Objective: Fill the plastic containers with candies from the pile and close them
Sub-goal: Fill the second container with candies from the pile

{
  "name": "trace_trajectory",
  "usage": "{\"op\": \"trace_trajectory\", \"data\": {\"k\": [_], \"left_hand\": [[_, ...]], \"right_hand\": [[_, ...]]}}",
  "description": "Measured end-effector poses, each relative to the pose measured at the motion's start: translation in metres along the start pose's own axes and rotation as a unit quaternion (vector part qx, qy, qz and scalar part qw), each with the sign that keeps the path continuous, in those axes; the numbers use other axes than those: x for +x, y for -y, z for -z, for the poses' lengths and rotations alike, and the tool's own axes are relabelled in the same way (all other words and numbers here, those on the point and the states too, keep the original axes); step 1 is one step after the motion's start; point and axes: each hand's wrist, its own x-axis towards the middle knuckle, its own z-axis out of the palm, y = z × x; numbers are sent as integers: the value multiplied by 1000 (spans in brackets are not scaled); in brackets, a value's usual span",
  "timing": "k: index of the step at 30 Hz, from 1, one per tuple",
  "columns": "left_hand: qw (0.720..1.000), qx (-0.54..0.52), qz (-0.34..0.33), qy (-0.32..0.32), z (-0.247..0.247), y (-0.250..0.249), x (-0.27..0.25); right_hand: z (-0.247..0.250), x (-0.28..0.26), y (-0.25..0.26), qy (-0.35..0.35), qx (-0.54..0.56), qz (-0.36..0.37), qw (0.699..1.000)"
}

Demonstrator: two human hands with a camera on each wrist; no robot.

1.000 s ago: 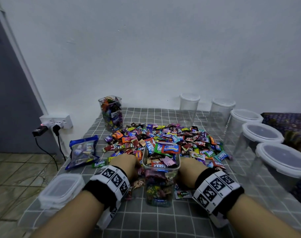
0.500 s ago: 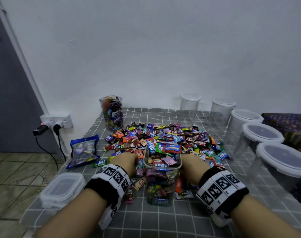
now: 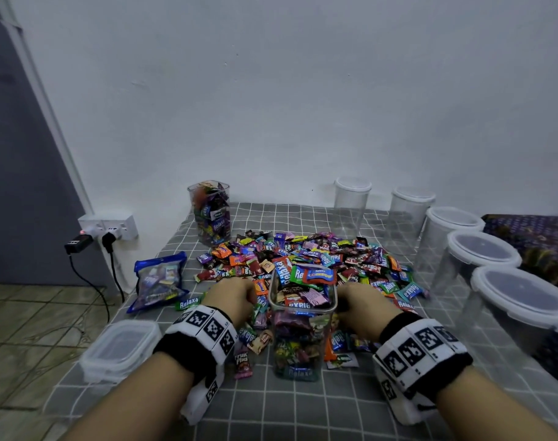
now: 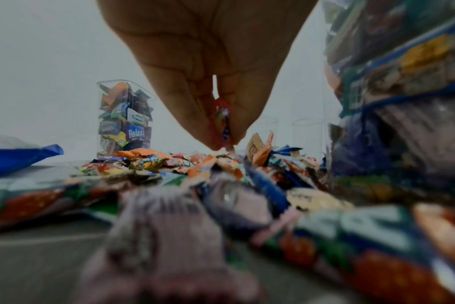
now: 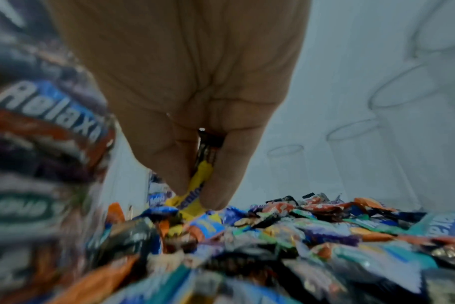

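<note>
Head view: an open clear container (image 3: pixel 303 326) stands on the grey checked cloth (image 3: pixel 303 409) at near centre, packed with wrapped candies and heaped above its rim. The candy pile (image 3: pixel 306 256) spreads behind and around it, touching its base on both sides.

Left hand (image 3: pixel 231 297) sits just left of the container, down in the pile edge. Left wrist view: fingers (image 4: pixel 195 115) and thumb drawn together, pinching a red-orange candy (image 4: pixel 221 123) right above the pile (image 4: pixel 195 164).

Right hand (image 3: pixel 363 305) sits just right of the container, also low on the pile. Right wrist view: fingers (image 5: pixel 169 156) closed on a yellow candy (image 5: pixel 195 191) with a darker wrapper behind it, tips touching the pile (image 5: pixel 273 226).

A filled container (image 3: pixel 211 213) with no lid on it stands far left by the wall. Five clear containers with lids on (image 3: pixel 471 246) line the right side from far to near; they look empty. A flat lidded tub (image 3: pixel 120 348) sits at near left on the cloth edge. A blue candy bag (image 3: pixel 158 280) lies left of the pile. A wall socket (image 3: pixel 107 226) with plugs is at far left above the tiled floor (image 3: pixel 32 329).
</note>
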Motion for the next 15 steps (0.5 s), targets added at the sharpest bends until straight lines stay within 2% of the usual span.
{"op": "trace_trajectory", "data": {"k": [4, 7, 9, 12, 15], "left_hand": [[996, -70, -9, -47, 13, -1, -12], [988, -127, 3, -85, 22, -2, -19], [980, -165, -2, -108, 28, -4, -21], [968, -208, -18, -138, 40, -9, -25], [958, -242, -35, -148, 50, -16, -29]], "right_hand": [[36, -17, 5, -97, 49, 4, 994], [63, -28, 16, -199, 90, 53, 974], [74, -34, 29, -243, 116, 96, 958], [76, -40, 53, -253, 128, 161, 945], [64, -41, 67, -215, 126, 206, 946]]}}
